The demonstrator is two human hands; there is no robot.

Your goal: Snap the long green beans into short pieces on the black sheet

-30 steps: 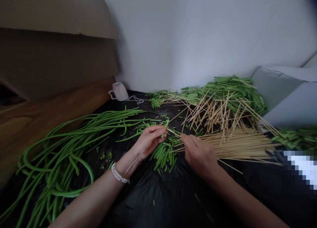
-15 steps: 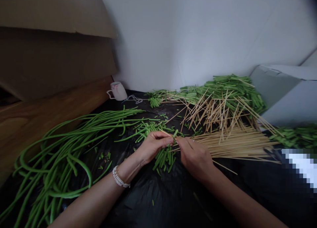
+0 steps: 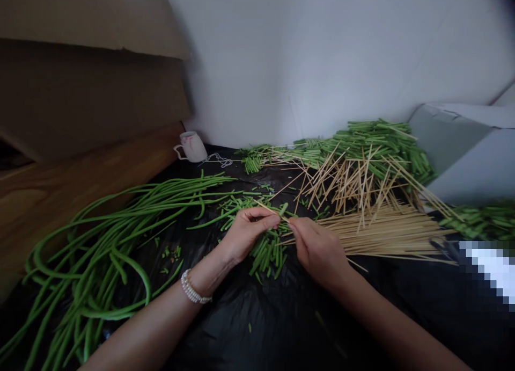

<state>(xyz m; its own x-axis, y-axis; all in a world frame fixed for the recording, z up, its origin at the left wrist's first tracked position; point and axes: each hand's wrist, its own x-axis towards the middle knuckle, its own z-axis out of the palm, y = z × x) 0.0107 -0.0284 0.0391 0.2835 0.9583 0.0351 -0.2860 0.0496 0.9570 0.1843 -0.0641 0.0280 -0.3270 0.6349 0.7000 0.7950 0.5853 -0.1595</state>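
Note:
My left hand [image 3: 249, 228], with a beaded bracelet on its wrist, pinches a short cut piece of long bean [image 3: 284, 208] between thumb and fingers. A thin wooden skewer [image 3: 263, 205] runs across at the bean piece, its tip poking out at the upper left. My right hand [image 3: 319, 247] is closed on the skewer just right of the bean; the far end shows beyond that hand. How far the bean is threaded is hidden by the fingers. Beneath both hands lies a loose heap of cut bean pieces [image 3: 267, 259].
Uncut long beans [image 3: 92, 274] sprawl at the left. Bare skewers [image 3: 386, 231] lie right of my hands, before a pile of skewered bean pieces [image 3: 386, 145]. A white mug [image 3: 193, 147] stands by the wall. Black plastic sheeting [image 3: 225, 333] covers the surface; a box [image 3: 458, 151] stands right.
My right hand has shifted slightly right along the skewer, away from my left hand. More of the skewer now shows between them, and its tip reaches slightly farther left.

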